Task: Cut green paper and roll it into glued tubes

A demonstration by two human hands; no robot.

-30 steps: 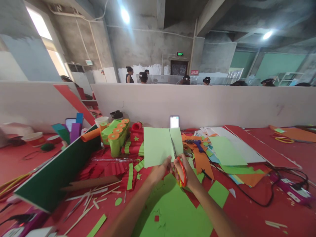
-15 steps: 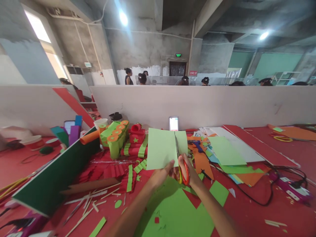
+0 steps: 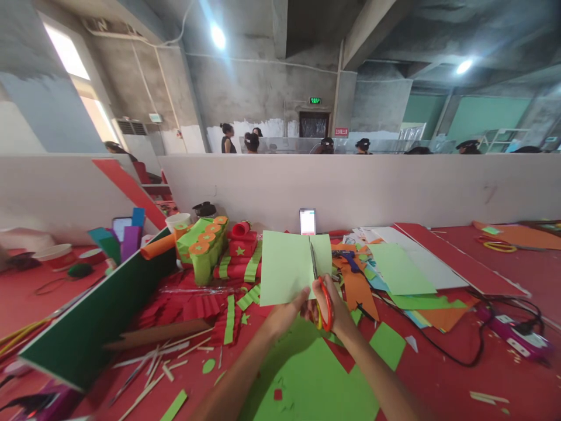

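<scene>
A light green sheet of paper (image 3: pixel 284 266) stands raised in front of me, its lower edge pinched by my left hand (image 3: pixel 295 305). My right hand (image 3: pixel 335 301) grips a pair of scissors (image 3: pixel 325 304) with red and yellow handles. Their blades point away from me and lie along a line in the sheet, right of its middle. Beneath my arms, a larger bright green sheet (image 3: pixel 307 374) covers part of the red table (image 3: pixel 438 386), with small scraps on it.
At left stand green rolls with orange tops (image 3: pixel 201 257), red rolls (image 3: pixel 239 266) and a dark green board (image 3: pixel 105 316). A phone (image 3: pixel 307 222) leans against the white partition (image 3: pixel 372 187). To the right lie a glue gun (image 3: pixel 350 258), paper sheets (image 3: pixel 403 269) and a power strip (image 3: pixel 517 333).
The scissor handles have come closer together, and the blades look more closed on the sheet. Both hands stay in nearly the same place; the view has shifted slightly.
</scene>
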